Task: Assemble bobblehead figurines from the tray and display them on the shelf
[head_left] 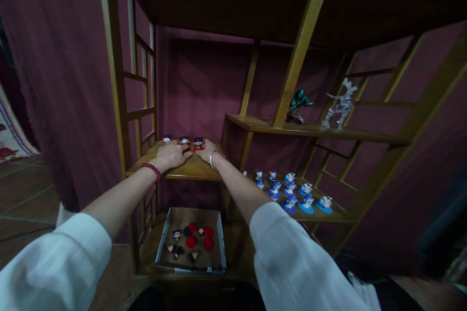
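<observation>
Figurines (197, 143), three, dark-haired, in a row on a wooden shelf (193, 171). Left hand (172, 155) in front, right hand (208, 148) at the rightmost; whether either grips cannot be told.

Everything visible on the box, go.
The box is shallow, open-topped and roughly rectangular, brown inside with pale outer walls; it looks like cardboard. It sits flat on the lower shelf, below the left hand and right hand, neither touching it. Inside are several small figurines, round red pieces and a dark one. Any print is unreadable.
</observation>
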`<action>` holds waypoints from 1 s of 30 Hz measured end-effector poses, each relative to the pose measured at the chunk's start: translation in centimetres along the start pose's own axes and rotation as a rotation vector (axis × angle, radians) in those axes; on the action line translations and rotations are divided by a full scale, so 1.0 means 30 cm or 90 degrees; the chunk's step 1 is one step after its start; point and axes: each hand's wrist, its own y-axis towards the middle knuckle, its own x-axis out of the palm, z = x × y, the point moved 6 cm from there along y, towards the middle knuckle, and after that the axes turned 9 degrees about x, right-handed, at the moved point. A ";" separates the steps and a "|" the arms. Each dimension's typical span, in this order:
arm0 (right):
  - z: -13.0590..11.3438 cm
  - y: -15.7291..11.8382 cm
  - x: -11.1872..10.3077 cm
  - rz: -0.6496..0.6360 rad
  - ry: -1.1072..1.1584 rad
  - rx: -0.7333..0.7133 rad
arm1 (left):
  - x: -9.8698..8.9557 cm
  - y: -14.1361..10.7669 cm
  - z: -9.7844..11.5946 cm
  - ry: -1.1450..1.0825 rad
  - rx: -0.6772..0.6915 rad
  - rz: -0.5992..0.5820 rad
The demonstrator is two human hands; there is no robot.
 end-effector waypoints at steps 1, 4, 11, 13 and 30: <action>0.000 -0.001 -0.001 0.000 0.000 -0.001 | 0.004 0.005 0.003 0.004 0.008 -0.004; -0.001 0.001 0.001 -0.006 0.002 -0.004 | 0.014 0.017 0.006 0.016 0.022 -0.011; 0.003 0.014 0.017 -0.013 0.012 -0.001 | 0.024 0.033 0.006 0.024 0.020 -0.019; 0.004 0.015 0.018 -0.010 0.008 -0.002 | 0.026 0.036 0.004 0.021 0.019 -0.020; 0.008 0.020 0.020 -0.002 0.021 -0.009 | 0.019 0.025 0.016 0.040 0.020 0.003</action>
